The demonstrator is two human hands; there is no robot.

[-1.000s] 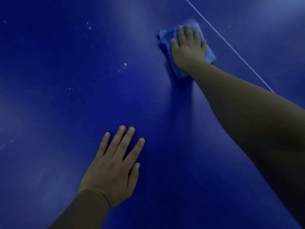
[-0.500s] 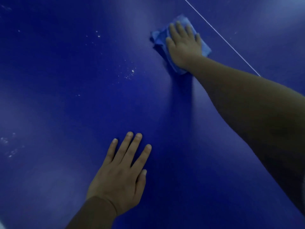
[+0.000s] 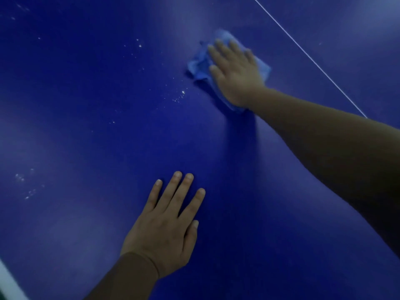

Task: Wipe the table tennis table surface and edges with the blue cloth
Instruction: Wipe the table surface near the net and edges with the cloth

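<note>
Fingers (image 3: 225,53) of right hand (image 3: 236,79), straight, pressing blue cloth (image 3: 199,66), have swept left across desk (image 3: 86,131) toward white specks (image 3: 180,96), still unwiped; left hand (image 3: 164,232) flat, bracing.

Deep blue flat tabletop (image 3: 86,118) fills nearly the whole frame. Thin white painted line (image 3: 309,57) runs diagonally from top centre down to the right edge. Small white specks (image 3: 179,97) scattered centre-left, another cluster at far left (image 3: 23,185). Broad white band (image 3: 8,282) cuts the lower left corner, dark green sliver (image 3: 1,297) beyond it, unclear what. Light dim; soft pale glare patches at top centre, upper right and lower left.
</note>
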